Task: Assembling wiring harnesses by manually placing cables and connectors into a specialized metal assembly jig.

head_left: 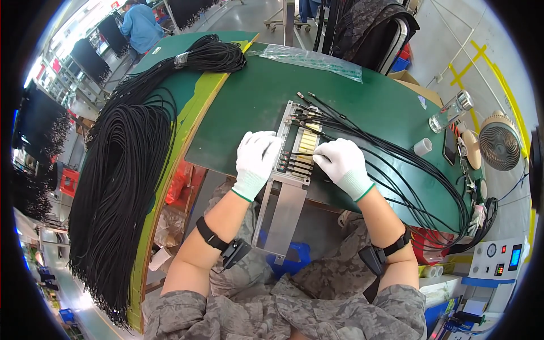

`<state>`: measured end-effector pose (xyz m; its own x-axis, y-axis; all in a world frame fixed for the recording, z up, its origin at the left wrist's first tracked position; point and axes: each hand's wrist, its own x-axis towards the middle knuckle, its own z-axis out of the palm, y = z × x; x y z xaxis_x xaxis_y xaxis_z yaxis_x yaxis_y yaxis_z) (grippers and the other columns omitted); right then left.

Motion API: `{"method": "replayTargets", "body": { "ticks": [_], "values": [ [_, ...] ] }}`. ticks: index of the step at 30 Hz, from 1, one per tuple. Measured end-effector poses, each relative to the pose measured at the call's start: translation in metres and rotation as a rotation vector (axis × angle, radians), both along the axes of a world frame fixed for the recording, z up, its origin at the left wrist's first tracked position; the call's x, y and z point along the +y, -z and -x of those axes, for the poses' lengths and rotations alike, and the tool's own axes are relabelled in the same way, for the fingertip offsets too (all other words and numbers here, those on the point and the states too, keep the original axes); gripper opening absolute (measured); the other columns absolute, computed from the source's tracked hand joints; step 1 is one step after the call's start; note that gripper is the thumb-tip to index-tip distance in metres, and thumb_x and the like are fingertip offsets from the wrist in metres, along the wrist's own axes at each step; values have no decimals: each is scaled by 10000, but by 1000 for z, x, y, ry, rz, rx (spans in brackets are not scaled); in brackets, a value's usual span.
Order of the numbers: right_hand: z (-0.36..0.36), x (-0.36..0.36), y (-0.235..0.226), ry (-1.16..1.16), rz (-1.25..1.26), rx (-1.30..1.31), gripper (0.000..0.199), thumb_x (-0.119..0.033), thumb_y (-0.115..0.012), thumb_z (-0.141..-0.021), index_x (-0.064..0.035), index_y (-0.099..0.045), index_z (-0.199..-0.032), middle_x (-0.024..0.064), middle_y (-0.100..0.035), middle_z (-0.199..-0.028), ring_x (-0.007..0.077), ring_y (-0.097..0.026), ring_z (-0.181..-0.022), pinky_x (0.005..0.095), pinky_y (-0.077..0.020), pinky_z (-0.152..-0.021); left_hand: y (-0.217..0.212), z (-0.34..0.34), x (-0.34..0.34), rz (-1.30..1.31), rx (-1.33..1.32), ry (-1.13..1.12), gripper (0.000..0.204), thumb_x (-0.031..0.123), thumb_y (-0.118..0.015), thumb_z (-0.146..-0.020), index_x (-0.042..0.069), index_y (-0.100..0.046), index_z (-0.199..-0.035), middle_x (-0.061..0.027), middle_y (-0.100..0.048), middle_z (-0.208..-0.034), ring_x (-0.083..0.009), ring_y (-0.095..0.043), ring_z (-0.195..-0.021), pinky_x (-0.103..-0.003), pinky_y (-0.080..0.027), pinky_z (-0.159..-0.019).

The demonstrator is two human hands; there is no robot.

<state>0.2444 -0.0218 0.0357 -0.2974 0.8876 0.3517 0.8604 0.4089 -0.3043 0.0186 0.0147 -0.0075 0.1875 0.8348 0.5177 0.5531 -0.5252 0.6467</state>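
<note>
A metal fixture [288,113] with a row of slots stands at the front edge of the green table, and several black cables lie across it with their ends in the slots. My right hand [343,163], in a white glove, pinches a black cable [303,154] at the fixture's right side. On the left side, my gloved left hand [258,157] is closed with its fingertips against the fixture's edge; what they hold is hidden. A plain metal plate [286,212] extends from the fixture toward my lap.
Long black cables [396,150] trail to the right across the green table [226,124]. A large cable bundle [124,153] fills the left side. To the right are a glass bottle [450,111], a white cup [423,147], a phone [450,146] and a fan [499,141]. A plastic bag [311,59] lies at the back.
</note>
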Motion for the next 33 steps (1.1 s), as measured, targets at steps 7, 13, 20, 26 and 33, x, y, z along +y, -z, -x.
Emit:
{"method": "replayTargets", "body": {
  "ticks": [7, 13, 20, 26, 33],
  "values": [
    [-7, 11, 11, -8, -101, 97, 130, -246, -697, -798, -118, -689, -820, 71, -631, -754, 291, -584, -779, 413, -469, -721, -9, -14, -10, -198, 332, 92, 240, 357, -708, -813, 251, -755, -1023, -193, -568, -1295, -387, -467, -1242, -512, -259, -1122],
    [-27, 35, 18, 220, -218, -76, 141, -272, -716, -774, -138, -673, -779, 55, -616, -755, 283, -580, -802, 401, -463, -708, -5, -14, -12, -183, 332, 142, 224, 345, -711, -814, 228, -767, -997, -186, -565, -1313, -384, -448, -1263, -491, -264, -1121],
    [-31, 26, 5, 135, -164, 124, 140, -215, -725, -775, -93, -694, -837, 74, -661, -797, 293, -593, -816, 394, -471, -738, 0, -7, 1, -31, -11, 39, 167, 244, -686, -845, 101, -738, -913, -161, -618, -1213, -332, -497, -1205, -409, -365, -1050],
    [-17, 13, 1, -110, 7, 209, 147, -205, -720, -782, -76, -692, -846, 90, -664, -778, 302, -601, -779, 391, -474, -740, -2, -3, 2, 16, -243, 77, 106, 146, -658, -865, 45, -686, -867, -145, -637, -1172, -298, -506, -1199, -380, -380, -1032],
    [17, 11, 2, -208, -36, 242, 179, -222, -728, -780, -77, -701, -881, 95, -686, -811, 293, -619, -790, 400, -476, -731, -15, -9, -5, -79, -80, 198, 81, 138, -684, -835, 58, -695, -836, -123, -650, -1163, -303, -519, -1183, -415, -408, -997]
  ]
}}
